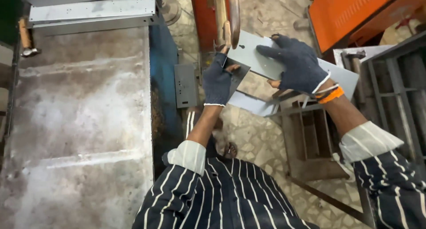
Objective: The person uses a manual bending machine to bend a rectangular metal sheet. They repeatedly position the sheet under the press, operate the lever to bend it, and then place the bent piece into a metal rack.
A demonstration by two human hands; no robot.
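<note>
**Gloved hands steadying sheet metal at the bench**

A worker in a striped shirt is holding a flat grey sheet-metal panel above the tiled floor. The right hand, in a dark knit glove, is pressing spread fingers flat on the panel's top, while the left hand is gripping its near left corner. The panel's long axis is running left to right, beside a worn steel worktable.

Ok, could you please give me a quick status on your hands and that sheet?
Left hand gripping grey metal sheet. Right hand flat on top. Upright lever touching its near corner.
</note>
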